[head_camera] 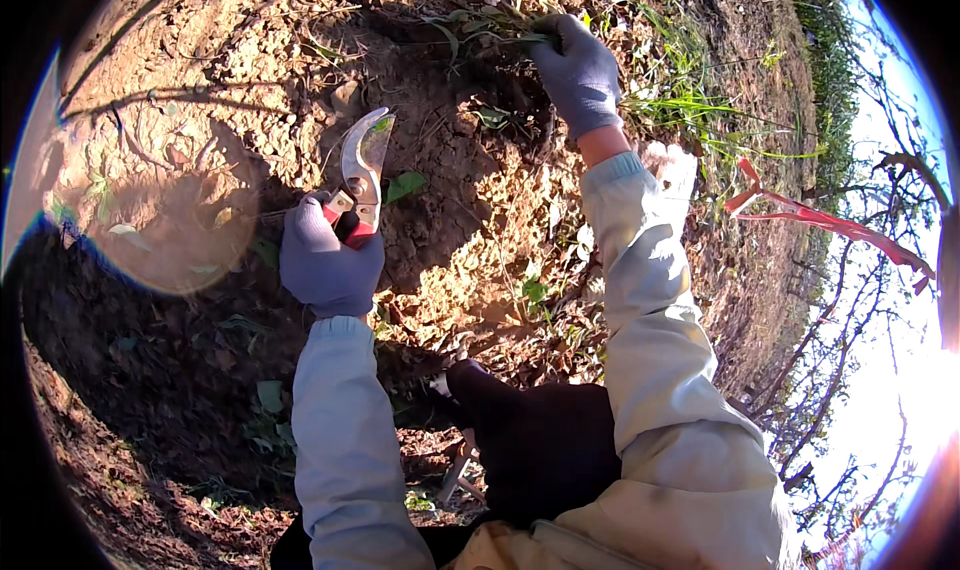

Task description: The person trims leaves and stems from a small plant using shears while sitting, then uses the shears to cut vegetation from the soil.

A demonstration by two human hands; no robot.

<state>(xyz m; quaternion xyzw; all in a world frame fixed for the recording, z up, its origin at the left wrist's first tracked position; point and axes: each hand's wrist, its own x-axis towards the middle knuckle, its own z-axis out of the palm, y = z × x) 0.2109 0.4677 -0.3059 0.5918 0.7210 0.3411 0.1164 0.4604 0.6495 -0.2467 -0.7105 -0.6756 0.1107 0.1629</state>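
My left hand [330, 258], in a grey-purple work glove, is closed around the red handles of a pair of pruning shears [365, 150]. The shears' curved metal blades point away from me over bare soil, with a scrap of green on the blade. My right hand [577, 71], in a matching glove, is farther out and pinches a bunch of weeds [495, 22] close to the ground. Its fingertips are partly hidden by the leaves and shade. A loose green leaf [406, 186] lies just right of the shears.
Tufts of long grass [682, 108] grow beside my right wrist. A red ribbon [832, 225] hangs at the right, before bare branches [832, 345] and bright sky. My dark-clad leg [547, 442] is below, over soil strewn with dry leaves.
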